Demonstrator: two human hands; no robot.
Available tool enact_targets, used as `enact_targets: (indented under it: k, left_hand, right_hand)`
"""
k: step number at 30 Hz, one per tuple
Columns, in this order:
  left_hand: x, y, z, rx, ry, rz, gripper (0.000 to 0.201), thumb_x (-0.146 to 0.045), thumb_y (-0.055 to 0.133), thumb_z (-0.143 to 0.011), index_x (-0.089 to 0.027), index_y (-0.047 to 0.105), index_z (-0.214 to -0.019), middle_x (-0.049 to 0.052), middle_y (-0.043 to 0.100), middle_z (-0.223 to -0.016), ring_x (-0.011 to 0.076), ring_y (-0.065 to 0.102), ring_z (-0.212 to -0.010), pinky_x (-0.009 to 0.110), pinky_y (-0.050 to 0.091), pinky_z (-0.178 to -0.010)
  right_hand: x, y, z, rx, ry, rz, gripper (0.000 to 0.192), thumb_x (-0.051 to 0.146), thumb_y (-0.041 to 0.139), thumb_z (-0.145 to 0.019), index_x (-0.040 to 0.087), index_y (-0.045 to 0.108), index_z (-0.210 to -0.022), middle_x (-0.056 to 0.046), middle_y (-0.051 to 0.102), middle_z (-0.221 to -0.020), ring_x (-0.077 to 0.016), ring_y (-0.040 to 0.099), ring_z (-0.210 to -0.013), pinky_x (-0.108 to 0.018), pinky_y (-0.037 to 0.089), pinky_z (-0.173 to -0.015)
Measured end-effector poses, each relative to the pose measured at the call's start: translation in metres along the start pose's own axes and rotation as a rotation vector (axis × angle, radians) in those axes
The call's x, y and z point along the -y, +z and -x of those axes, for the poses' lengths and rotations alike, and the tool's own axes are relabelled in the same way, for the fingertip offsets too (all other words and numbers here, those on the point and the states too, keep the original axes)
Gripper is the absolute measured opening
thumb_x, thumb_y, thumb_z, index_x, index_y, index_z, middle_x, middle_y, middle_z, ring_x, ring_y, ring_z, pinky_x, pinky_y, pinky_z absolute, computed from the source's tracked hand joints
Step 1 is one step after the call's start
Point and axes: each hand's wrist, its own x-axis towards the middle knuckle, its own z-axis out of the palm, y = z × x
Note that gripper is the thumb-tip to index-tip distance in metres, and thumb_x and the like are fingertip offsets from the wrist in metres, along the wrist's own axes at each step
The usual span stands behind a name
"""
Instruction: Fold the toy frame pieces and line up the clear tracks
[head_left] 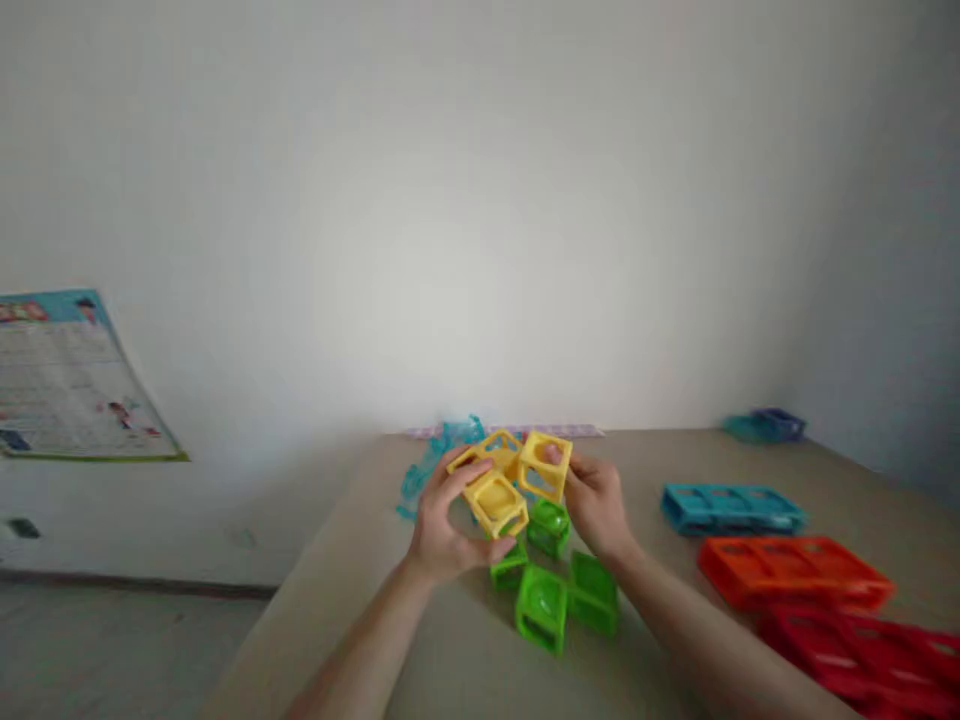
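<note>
Both hands are gripping a cluster of yellow open-frame cubes above the table: I am seeing my left hand curling its fingers over the near-left cube, thumb pressing against its front face, while my right hand is pinching the far-right cube between fingertips and thumb. The yellow cluster is hanging in the air between the two palms.

Directly under the grip, green frame cubes are lying on the table, one of them just beneath the yellow piece and possibly touching it; I cannot tell. How the yellow cubes are joining each other is hard to make out, since the fingers are covering the seams and the picture is soft.

Behind the grip, a heap of clear teal pieces is blurring into a pale patterned strip at the table's far edge. To the right of the grip, a blue frame bar, an orange frame bar and red frame pieces are lying in a row, the red ones running out of the picture. Farther right, a small teal and dark blue heap is too blurred to name.

The beige table is standing against a plain white wall; left of the grip, a poster is leaning low on the wall.
</note>
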Motion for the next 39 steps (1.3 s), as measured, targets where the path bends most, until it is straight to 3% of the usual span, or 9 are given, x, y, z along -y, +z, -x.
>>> enact_targets:
  k: [6,11,17,20,24,28,33,35,39]
  left_hand:
    - [-0.005,-0.007,-0.002,-0.151,0.050,-0.151,0.071,-0.035,0.080,-0.057,-0.020,0.055,-0.122,0.015,0.050,-0.126,0.0334,0.048,-0.118,0.051,0.040,-0.100]
    - [-0.006,-0.009,-0.002,-0.017,0.084,-0.123,0.075,-0.041,0.080,-0.056,-0.020,0.054,-0.123,0.015,0.046,-0.129,0.0344,0.046,-0.120,0.050,0.040,-0.100]
    - [-0.009,-0.006,-0.001,0.064,0.125,-0.140,0.082,-0.046,0.080,-0.056,-0.021,0.048,-0.128,0.016,0.045,-0.130,0.0354,0.046,-0.120,0.050,0.042,-0.099]
    - [-0.008,-0.004,-0.001,0.017,0.108,-0.193,0.081,-0.042,0.080,-0.059,-0.022,0.046,-0.129,0.017,0.044,-0.132,0.0352,0.044,-0.123,0.050,0.041,-0.100]
    - [-0.005,0.000,0.001,-0.077,0.049,-0.182,0.085,-0.035,0.082,-0.061,-0.024,0.039,-0.134,0.016,0.042,-0.134,0.0347,0.040,-0.128,0.053,0.037,-0.103]
    - [-0.006,0.008,0.003,-0.165,-0.178,0.186,0.097,-0.040,0.082,-0.059,-0.025,0.030,-0.139,0.017,0.037,-0.141,0.0343,0.036,-0.132,0.049,0.038,-0.104]
    - [-0.006,0.011,-0.001,-0.194,-0.629,0.625,0.061,-0.031,0.076,-0.069,-0.019,0.047,-0.122,0.012,0.064,-0.113,0.0254,0.064,-0.098,0.034,0.053,-0.080]
    - [-0.003,0.011,-0.001,-0.160,-0.704,0.710,0.050,-0.026,0.077,-0.068,-0.017,0.054,-0.112,0.009,0.068,-0.101,0.0227,0.067,-0.086,0.032,0.054,-0.074]
    - [-0.002,0.012,-0.001,-0.175,-0.742,0.819,0.041,-0.020,0.076,-0.068,-0.016,0.060,-0.105,0.007,0.070,-0.099,0.0219,0.067,-0.086,0.033,0.052,-0.078]
  right_hand:
    - [-0.005,0.001,-0.002,0.085,0.159,-0.074,0.017,0.030,0.058,-0.069,0.015,0.066,-0.067,0.003,0.051,-0.046,-0.0115,0.044,-0.042,-0.021,0.035,-0.041]
    - [-0.013,0.004,-0.002,0.237,0.316,-0.210,0.013,0.025,0.051,-0.064,0.016,0.059,-0.063,0.005,0.044,-0.045,-0.0063,0.029,-0.032,-0.018,0.022,-0.028]
    - [-0.012,0.002,-0.005,0.274,0.442,-0.356,0.008,0.024,0.055,-0.066,0.016,0.057,-0.067,0.005,0.044,-0.047,-0.0044,0.026,-0.033,-0.015,0.014,-0.030]
    - [-0.006,0.004,-0.005,0.245,0.462,-0.445,0.022,0.037,0.052,-0.078,0.017,0.059,-0.073,0.001,0.053,-0.056,-0.0072,0.038,-0.039,-0.016,0.027,-0.034]
    - [0.002,0.012,0.002,0.276,0.373,-0.458,0.033,0.047,0.054,-0.084,0.017,0.063,-0.096,-0.009,0.068,-0.093,-0.0183,0.062,-0.074,-0.026,0.048,-0.057]
    - [0.002,0.020,0.008,0.235,0.209,-0.393,0.042,0.033,0.071,-0.076,0.020,0.056,-0.113,-0.009,0.067,-0.108,-0.0248,0.064,-0.089,-0.033,0.052,-0.068]
    - [0.002,0.019,0.007,0.158,0.105,-0.408,0.059,0.026,0.080,-0.065,0.022,0.052,-0.118,-0.008,0.068,-0.107,-0.0255,0.064,-0.094,-0.040,0.052,-0.081]
    - [0.002,0.018,0.007,0.203,0.093,-0.380,0.058,0.028,0.079,-0.067,0.023,0.053,-0.119,-0.008,0.068,-0.108,-0.0257,0.065,-0.094,-0.042,0.051,-0.084]
    - [0.000,0.017,0.007,0.270,-0.007,-0.175,0.048,0.034,0.071,-0.077,0.022,0.056,-0.121,-0.009,0.064,-0.113,-0.0259,0.060,-0.100,-0.041,0.050,-0.086]
